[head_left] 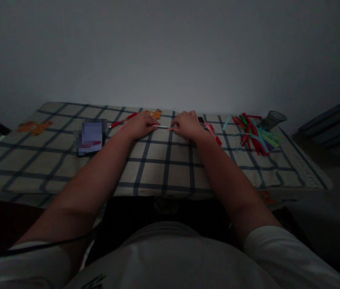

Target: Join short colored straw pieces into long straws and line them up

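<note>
Both hands are close together over the far middle part of the table. My left hand (145,125) is closed, its fingertips pinching one end of a thin whitish stick (164,127). The other end is pinched by my right hand (186,123), also closed. Pink shows on the stick beside the fingers of each hand. The stick lies level between the hands; its exact kind is too small to make out. Just left of my left hand lies a red pen-like tool (118,123). Red and black items (210,129) lie partly hidden behind my right hand and wrist.
A checked cloth (152,160) covers the table, which meets a plain wall (170,56). On the left lies a phone-like device (93,134) with a blurred screen. To the right, red, green and blue strips (257,138) are heaped beside a tipped clear cup (274,118).
</note>
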The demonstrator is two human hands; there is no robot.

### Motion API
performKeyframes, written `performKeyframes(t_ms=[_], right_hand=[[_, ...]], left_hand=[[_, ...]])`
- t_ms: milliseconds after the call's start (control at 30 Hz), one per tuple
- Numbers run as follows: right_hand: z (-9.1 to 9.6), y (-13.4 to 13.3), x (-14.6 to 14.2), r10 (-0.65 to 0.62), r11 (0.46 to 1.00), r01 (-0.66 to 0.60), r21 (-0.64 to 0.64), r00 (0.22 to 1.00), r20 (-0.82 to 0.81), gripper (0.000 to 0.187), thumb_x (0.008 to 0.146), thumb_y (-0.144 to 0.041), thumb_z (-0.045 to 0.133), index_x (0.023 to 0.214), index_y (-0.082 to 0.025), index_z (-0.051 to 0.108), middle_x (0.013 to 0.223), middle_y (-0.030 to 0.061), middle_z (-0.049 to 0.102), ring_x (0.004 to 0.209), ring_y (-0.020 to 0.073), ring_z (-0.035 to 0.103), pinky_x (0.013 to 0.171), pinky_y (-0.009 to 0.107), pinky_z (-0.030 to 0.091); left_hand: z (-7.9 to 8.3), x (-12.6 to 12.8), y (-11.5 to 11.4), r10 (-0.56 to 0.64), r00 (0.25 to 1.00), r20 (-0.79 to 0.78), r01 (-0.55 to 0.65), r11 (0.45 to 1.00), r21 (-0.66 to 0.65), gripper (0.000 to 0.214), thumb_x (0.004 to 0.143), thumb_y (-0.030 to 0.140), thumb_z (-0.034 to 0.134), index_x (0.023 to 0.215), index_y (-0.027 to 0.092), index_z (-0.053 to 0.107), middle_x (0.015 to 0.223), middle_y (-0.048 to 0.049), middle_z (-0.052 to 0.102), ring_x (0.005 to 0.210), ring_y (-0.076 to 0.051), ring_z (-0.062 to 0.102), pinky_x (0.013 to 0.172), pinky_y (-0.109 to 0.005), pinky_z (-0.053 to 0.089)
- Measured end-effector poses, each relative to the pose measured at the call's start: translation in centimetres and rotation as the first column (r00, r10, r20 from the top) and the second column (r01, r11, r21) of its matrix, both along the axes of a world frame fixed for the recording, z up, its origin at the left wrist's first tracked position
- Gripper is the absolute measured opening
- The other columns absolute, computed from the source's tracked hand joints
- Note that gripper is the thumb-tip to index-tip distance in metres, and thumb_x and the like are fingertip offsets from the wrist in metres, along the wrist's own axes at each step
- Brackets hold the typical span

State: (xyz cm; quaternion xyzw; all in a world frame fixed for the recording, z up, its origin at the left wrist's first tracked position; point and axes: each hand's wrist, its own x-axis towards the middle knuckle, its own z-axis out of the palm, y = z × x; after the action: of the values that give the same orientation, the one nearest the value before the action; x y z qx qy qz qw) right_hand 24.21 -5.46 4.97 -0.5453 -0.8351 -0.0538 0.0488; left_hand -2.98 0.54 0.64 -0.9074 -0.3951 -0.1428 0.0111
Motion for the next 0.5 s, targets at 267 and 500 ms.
performKeyframes(t_ms=[267, 500], right_hand=[[-1.05, 0.78, 0.54, -0.041, 0.998, 0.042, -0.042, 0.998, 0.04, 0.044, 0.122, -0.047, 0.063, 0.134, -0.021, 0.096, 0.131, 0.0221, 0.087, 0.13, 0.0406, 0.072, 0.115, 0.055, 0.042], [-0.46, 0.38, 0.22, -0.054, 0.997, 0.056, -0.045, 0.998, 0.041, 0.034, 0.119, -0.035, 0.068, 0.129, -0.019, 0.096, 0.129, 0.0211, 0.087, 0.131, 0.0396, 0.071, 0.114, 0.052, 0.042]], left_hand=[[0.46, -0.13, -0.4, 0.058, 0.998, -0.015, -0.058, 0.998, 0.012, 0.038, 0.116, 0.039, 0.062, 0.135, 0.026, 0.093, 0.136, -0.0076, 0.091, 0.136, -0.031, 0.076, 0.126, -0.046, 0.054], [0.6, -0.27, -0.57, 0.084, 0.996, -0.024, -0.084, 0.996, 0.02, 0.042, 0.118, 0.043, 0.058, 0.137, 0.028, 0.092, 0.139, -0.007, 0.09, 0.138, -0.031, 0.073, 0.126, -0.046, 0.052]])
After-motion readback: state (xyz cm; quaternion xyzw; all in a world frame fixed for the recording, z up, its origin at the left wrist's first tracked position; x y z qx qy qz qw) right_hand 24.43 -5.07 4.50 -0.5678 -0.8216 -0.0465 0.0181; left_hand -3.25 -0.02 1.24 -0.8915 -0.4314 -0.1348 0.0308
